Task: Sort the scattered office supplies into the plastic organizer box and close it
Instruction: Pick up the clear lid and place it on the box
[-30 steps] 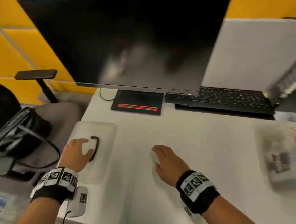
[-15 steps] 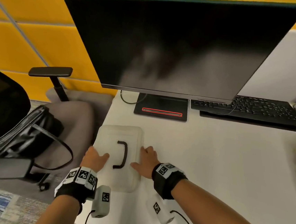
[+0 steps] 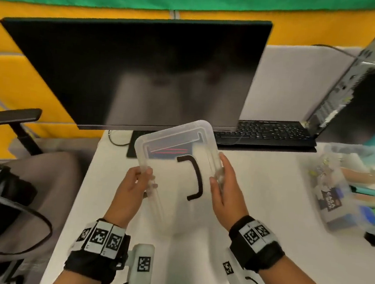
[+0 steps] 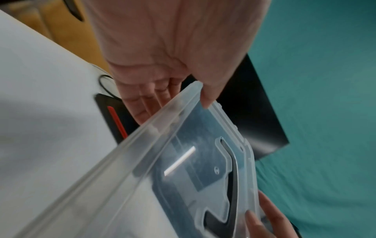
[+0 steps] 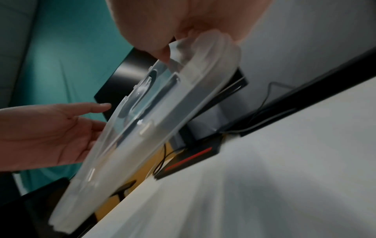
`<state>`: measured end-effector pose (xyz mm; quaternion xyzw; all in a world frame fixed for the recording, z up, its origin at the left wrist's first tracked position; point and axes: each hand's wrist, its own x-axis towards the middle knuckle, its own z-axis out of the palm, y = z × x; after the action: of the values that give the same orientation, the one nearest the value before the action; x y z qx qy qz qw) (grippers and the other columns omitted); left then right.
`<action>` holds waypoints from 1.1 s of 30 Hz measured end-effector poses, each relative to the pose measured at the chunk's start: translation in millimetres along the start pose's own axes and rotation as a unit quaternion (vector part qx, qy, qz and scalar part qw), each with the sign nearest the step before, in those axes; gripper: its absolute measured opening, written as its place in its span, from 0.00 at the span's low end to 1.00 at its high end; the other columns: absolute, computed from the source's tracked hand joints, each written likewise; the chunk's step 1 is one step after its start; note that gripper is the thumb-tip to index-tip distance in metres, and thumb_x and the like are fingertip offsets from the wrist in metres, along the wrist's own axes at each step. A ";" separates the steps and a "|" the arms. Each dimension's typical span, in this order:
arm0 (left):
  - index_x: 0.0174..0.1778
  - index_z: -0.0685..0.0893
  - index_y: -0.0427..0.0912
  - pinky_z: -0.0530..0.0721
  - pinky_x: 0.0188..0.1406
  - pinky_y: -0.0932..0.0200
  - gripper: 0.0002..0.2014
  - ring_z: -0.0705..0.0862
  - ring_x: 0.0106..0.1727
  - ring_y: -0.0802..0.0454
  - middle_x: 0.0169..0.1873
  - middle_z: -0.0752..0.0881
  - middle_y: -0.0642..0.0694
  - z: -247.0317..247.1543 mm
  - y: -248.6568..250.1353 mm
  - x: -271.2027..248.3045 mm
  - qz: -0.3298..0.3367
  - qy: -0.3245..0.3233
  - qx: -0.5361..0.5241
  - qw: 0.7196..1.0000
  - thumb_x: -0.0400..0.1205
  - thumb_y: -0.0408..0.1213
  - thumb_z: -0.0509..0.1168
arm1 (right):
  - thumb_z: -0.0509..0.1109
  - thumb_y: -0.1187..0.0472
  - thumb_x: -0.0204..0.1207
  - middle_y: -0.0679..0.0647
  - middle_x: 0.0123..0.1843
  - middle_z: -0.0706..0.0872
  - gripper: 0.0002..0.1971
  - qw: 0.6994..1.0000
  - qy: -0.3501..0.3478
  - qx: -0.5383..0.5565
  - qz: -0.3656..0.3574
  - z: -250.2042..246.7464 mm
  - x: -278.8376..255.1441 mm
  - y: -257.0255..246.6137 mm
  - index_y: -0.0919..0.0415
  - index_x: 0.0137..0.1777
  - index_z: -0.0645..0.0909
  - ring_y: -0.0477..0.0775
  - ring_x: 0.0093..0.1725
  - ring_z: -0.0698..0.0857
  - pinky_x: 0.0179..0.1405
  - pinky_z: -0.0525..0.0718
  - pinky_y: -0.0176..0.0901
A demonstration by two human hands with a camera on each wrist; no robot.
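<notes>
Standing at 12 o'clock on the white worktop (image 3: 255, 217), the black monitor (image 3: 142, 73) is largest. The translucent lid (image 3: 176, 154) with black handle (image 3: 195, 179) is raised and tilted above the worktop. Left hand (image 3: 131, 187) pinches its 9 o'clock edge; right hand (image 3: 227, 189) holds the 3 o'clock edge. The blurred organizer box (image 3: 337, 188) sits at 3 o'clock.

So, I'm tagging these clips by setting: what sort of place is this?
Probably an office workstation: a monitor, a keyboard and a desktop computer tower share a white desk.
</notes>
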<state>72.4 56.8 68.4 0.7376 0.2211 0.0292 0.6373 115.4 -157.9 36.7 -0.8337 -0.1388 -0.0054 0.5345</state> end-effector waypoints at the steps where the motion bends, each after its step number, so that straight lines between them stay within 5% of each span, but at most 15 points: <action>1: 0.62 0.76 0.42 0.85 0.54 0.49 0.13 0.88 0.48 0.51 0.54 0.84 0.42 13.1 8.1 -1.9 0.025 -0.017 0.022 0.999 0.85 0.43 0.60 | 0.57 0.55 0.84 0.34 0.65 0.71 0.28 1.000 0.011 -0.005 -0.003 -18.4 -4.0 3.7 0.37 0.79 0.50 0.31 0.56 0.79 0.54 0.75 0.26; 5: 0.71 0.69 0.55 0.85 0.51 0.55 0.19 0.88 0.46 0.53 0.52 0.86 0.51 73.1 35.0 -14.2 0.112 -0.101 0.076 0.986 0.84 0.40 0.61 | 0.58 0.55 0.84 0.26 0.69 0.67 0.29 0.999 0.050 -0.005 0.005 -89.2 -21.6 25.0 0.36 0.79 0.50 0.22 0.63 0.72 0.58 0.73 0.21; 10: 0.80 0.42 0.65 0.87 0.51 0.57 0.38 0.88 0.49 0.55 0.56 0.85 0.56 159.3 34.5 -39.6 0.128 -0.257 0.160 0.944 0.83 0.42 0.62 | 0.62 0.60 0.82 0.25 0.63 0.72 0.27 0.993 0.116 0.009 0.021 -182.8 -41.1 49.8 0.43 0.77 0.58 0.21 0.63 0.73 0.56 0.73 0.17; 14: 0.79 0.49 0.65 0.89 0.48 0.54 0.35 0.87 0.47 0.54 0.53 0.85 0.49 225.3 26.2 -59.8 0.118 -0.278 0.157 0.940 0.82 0.44 0.63 | 0.64 0.60 0.81 0.22 0.61 0.76 0.24 0.992 0.123 0.013 0.029 -248.6 -50.6 75.0 0.44 0.74 0.63 0.29 0.63 0.77 0.64 0.81 0.35; 17: 0.78 0.53 0.63 0.88 0.44 0.58 0.31 0.86 0.44 0.58 0.54 0.83 0.48 263.8 34.3 -67.7 0.114 -0.284 0.156 0.939 0.83 0.43 0.62 | 0.67 0.55 0.79 0.41 0.68 0.75 0.26 0.992 0.115 0.011 0.060 -284.4 -52.7 89.4 0.44 0.74 0.63 0.43 0.69 0.76 0.70 0.78 0.53; 24: 0.79 0.51 0.56 0.78 0.31 0.75 0.29 0.83 0.37 0.70 0.55 0.81 0.53 350.0 68.1 -53.6 0.141 -0.301 0.175 0.927 0.86 0.39 0.58 | 0.78 0.44 0.64 0.48 0.75 0.70 0.46 0.989 0.108 -0.044 0.090 -353.5 -41.9 109.2 0.42 0.77 0.55 0.51 0.72 0.72 0.71 0.76 0.57; 26: 0.79 0.52 0.56 0.81 0.43 0.72 0.28 0.83 0.48 0.66 0.58 0.81 0.51 373.2 64.6 -43.6 0.147 -0.283 0.187 0.929 0.86 0.39 0.56 | 0.80 0.43 0.62 0.49 0.76 0.68 0.49 0.986 0.110 -0.074 0.096 -365.2 -38.4 118.1 0.43 0.78 0.54 0.51 0.74 0.68 0.74 0.71 0.58; 29: 0.79 0.57 0.50 0.74 0.69 0.47 0.26 0.74 0.67 0.46 0.67 0.74 0.43 405.4 52.7 -31.5 0.160 -0.232 0.252 0.926 0.84 0.41 0.56 | 0.80 0.40 0.60 0.52 0.78 0.66 0.55 0.976 0.105 -0.146 0.125 -377.1 -33.6 131.9 0.45 0.81 0.48 0.55 0.77 0.64 0.76 0.65 0.55; 33: 0.78 0.60 0.47 0.67 0.68 0.48 0.24 0.66 0.69 0.38 0.67 0.68 0.37 436.8 41.2 -28.9 0.157 -0.201 0.319 0.913 0.84 0.41 0.55 | 0.72 0.29 0.59 0.58 0.78 0.66 0.57 0.952 0.056 -0.222 0.202 -393.0 -30.9 158.1 0.49 0.82 0.47 0.60 0.77 0.66 0.75 0.68 0.62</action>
<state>200.2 -362.5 33.4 0.9173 -0.0334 -0.0922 0.3859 177.9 -577.4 59.5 -0.9402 0.0674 0.0252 0.3328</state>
